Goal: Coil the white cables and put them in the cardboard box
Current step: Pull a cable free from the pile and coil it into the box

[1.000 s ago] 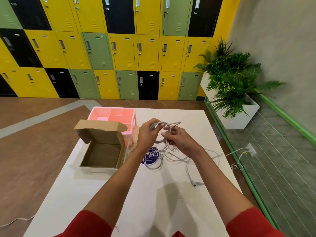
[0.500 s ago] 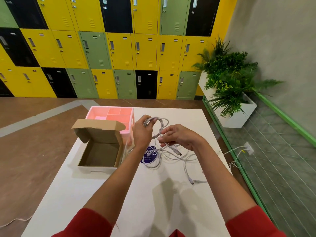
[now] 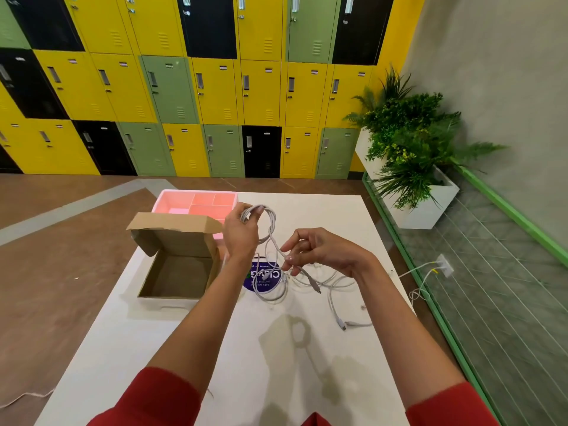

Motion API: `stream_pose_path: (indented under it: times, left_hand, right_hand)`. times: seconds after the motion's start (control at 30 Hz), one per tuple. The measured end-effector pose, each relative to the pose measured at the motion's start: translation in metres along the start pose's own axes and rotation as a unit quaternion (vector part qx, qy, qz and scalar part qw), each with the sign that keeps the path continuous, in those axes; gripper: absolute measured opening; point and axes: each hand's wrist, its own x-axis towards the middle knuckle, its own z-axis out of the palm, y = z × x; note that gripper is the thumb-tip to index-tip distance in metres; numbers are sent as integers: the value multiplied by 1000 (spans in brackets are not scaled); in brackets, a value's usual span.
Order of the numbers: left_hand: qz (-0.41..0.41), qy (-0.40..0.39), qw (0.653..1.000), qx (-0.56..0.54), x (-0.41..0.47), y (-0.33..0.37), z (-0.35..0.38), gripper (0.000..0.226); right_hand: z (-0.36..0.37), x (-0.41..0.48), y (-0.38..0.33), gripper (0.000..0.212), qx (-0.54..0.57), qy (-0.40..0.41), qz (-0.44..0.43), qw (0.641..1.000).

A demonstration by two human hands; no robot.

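A long white table (image 3: 322,210) carries everything. At its left edge sits the open brown cardboard box (image 3: 176,275), lid flap thrown back and nothing inside, so it is ready to take a bundle from above. Just beyond it, touching or nearly so, stands a pink plastic compartment tray (image 3: 172,199). To the right of the box the loose white cables (image 3: 325,282) lie tangled on the table, partly over a round blue sticker (image 3: 261,276).

Both hands are raised above that tangle. The left hand (image 3: 241,233) has its fingers curled round a few gathered loops of one white cable (image 3: 272,219), acting as the fixed form for the coil. The right hand (image 3: 319,250) pinches the trailing length between thumb and fingertips, other fingers loosely apart – likely guiding the next turn. The cable's small plug end (image 3: 315,287) dangles below the right hand, so little is probably left to wind.
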Motion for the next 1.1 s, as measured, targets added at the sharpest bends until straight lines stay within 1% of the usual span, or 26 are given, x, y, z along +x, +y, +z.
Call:
stream_pose_path:
  times: [0.1, 0.23, 0.33, 0.4, 0.5, 0.57, 0.67, 0.77, 0.83, 0.9, 1.03, 1.1]
  left_hand:
    - [-14, 4, 1000, -23, 2, 4, 3, 12]
    - [-42, -14, 996, -77, 0, 5, 8, 10]
    - [-42, -32, 995, -89, -4, 6, 11, 12]
    - [-28, -43, 995, -81, -7, 7, 12, 16]
    - [-4, -49, 996, -74, -13, 11, 13, 19]
    - [0, -47, 996, -78, -15, 13, 14, 19]
    - [-38, -60, 991, -112, -17, 12, 16, 19]
    - [-73, -62, 984, -149, -20, 9, 14, 27]
    - [-83, -48, 983, -155, -22, 8, 12, 36]
    - [-94, -30, 982, -162, -23, 10, 12, 42]
    - [-115, 7, 981, -153, -22, 17, 10, 47]
    - [-128, 10, 981, -148, -19, 18, 10, 47]
  right_hand:
    - [-4, 0, 2, 24, -2, 5, 4, 1000]
    - [-6, -1, 16, 28, -19, 3, 21, 1000]
    - [-5, -1, 24, 32, -93, 7, 29, 995]
    - [-2, 0, 26, 30, -142, 23, 36, 989]
    - [1, 1, 25, 21, -175, 48, 47, 982]
    - [2, 3, 24, 20, -174, 45, 67, 981]
    - [5, 4, 22, 24, -141, 43, 90, 985]
    - [10, 4, 21, 9, -124, 42, 76, 988]
    - [13, 4, 21, 19, -130, 60, 61, 988]
    - [14, 5, 21, 24, -161, 89, 34, 982]
    - [16, 6, 20, 25, -183, 114, -13, 976]
    - [14, 8, 19, 24, -218, 125, -33, 967]
